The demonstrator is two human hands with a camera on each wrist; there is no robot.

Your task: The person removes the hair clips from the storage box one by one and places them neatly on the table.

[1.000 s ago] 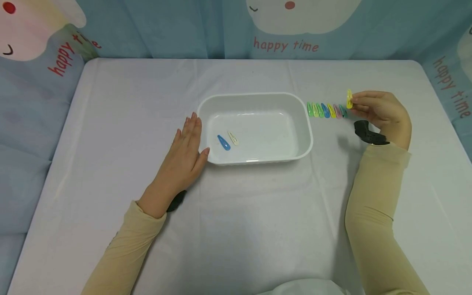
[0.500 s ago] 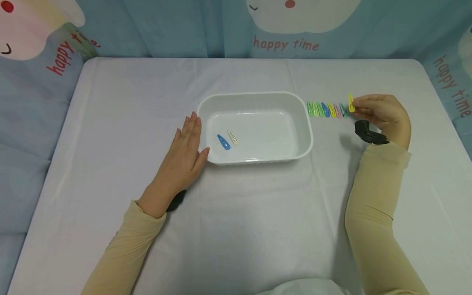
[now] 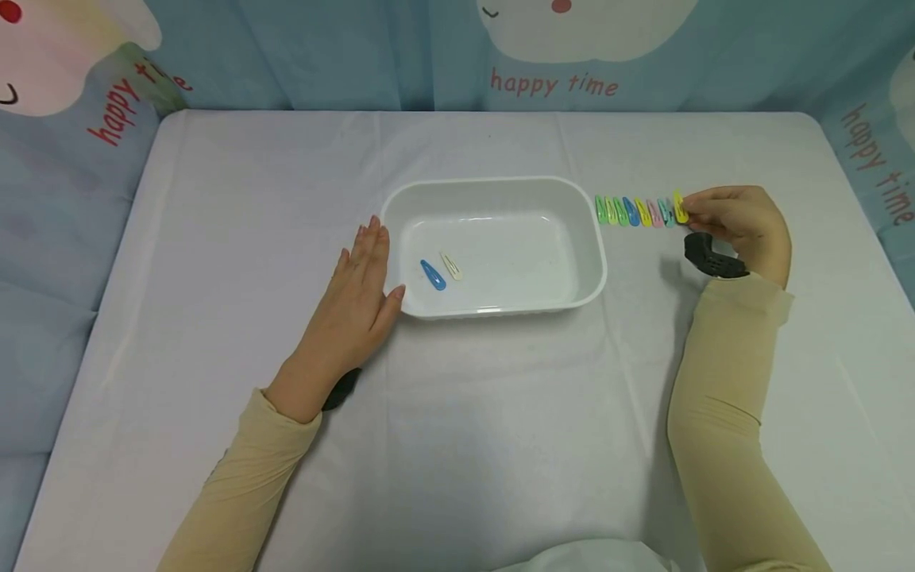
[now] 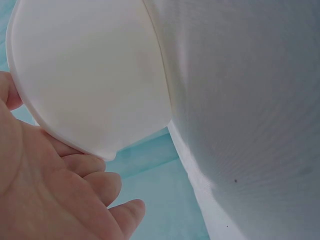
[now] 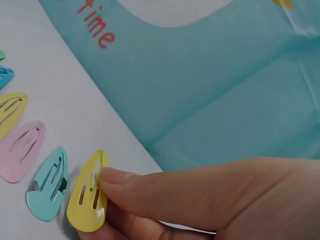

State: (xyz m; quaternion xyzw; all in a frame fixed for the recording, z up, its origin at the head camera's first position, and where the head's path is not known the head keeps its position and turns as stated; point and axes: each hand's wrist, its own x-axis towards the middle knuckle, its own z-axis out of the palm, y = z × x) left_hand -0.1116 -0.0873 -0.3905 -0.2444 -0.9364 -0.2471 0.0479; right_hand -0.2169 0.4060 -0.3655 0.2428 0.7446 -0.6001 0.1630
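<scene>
My right hand [image 3: 745,224] pinches a yellow hair clip [image 5: 88,197] between thumb and fingers, its narrow end pointing away. The clip is at the right end of a row of hair clips, right beside a teal hair clip [image 5: 48,185]. A pink hair clip [image 5: 21,150] lies further left in that row. My left hand [image 3: 349,306] rests with straight fingers along the left rim of a white plastic basin [image 3: 500,310]. Inside the basin lie a blue hair clip [image 3: 433,275] and a cream hair clip [image 3: 451,266].
The row continues left to a green hair clip [image 3: 600,210] close by the basin's right wall. A white cloth [image 3: 457,445] covers the table. Blue printed curtains [image 3: 343,56] hang along the table's back and sides.
My right hand has lowered the yellow hair clip and brought it down beside the teal one at the row's end. The left hand and the basin stay in place.
</scene>
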